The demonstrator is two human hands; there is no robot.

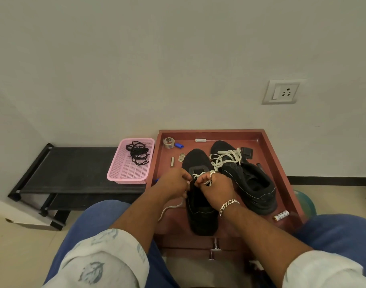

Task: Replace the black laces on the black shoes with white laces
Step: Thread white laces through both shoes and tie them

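Observation:
Two black shoes lie in a red-brown tray (267, 148). On the near shoe (200, 213), my left hand (173, 181) and my right hand (216, 187) both pinch a white lace (198, 176) at its eyelets. One loose end of that lace (169, 208) trails off to the left over the tray. The far shoe (252, 183) lies on its side to the right, with a white lace (225, 156) threaded loosely through it. A tangle of black laces (137, 152) sits in a pink basket (128, 171) left of the tray.
Small items lie in the tray: a tape roll (168, 142), a blue cap (179, 145), a white tube (200, 140), a battery (281, 215). A black rack (74, 173) carries the basket. A wall socket (280, 92) is at upper right. My knees frame the bottom.

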